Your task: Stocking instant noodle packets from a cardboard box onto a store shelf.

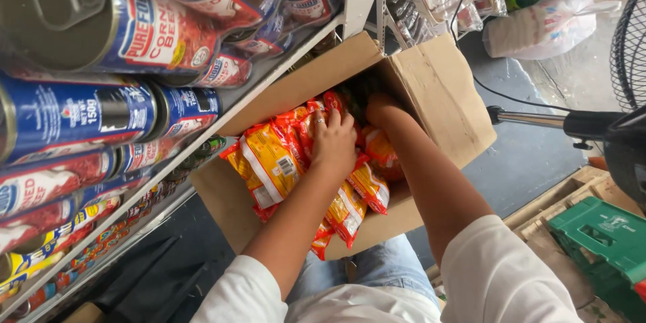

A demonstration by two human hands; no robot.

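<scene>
Head view: both hands (334, 140) amid orange packets (272, 161) in cardboard box (444, 94), cans (74, 114) beside

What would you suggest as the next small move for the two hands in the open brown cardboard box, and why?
Probably close the left hand around the yellow-and-red snack packets and lift. It already lies on top of them, while the right hand is buried deeper in the open brown cardboard box, grip unseen.
</scene>
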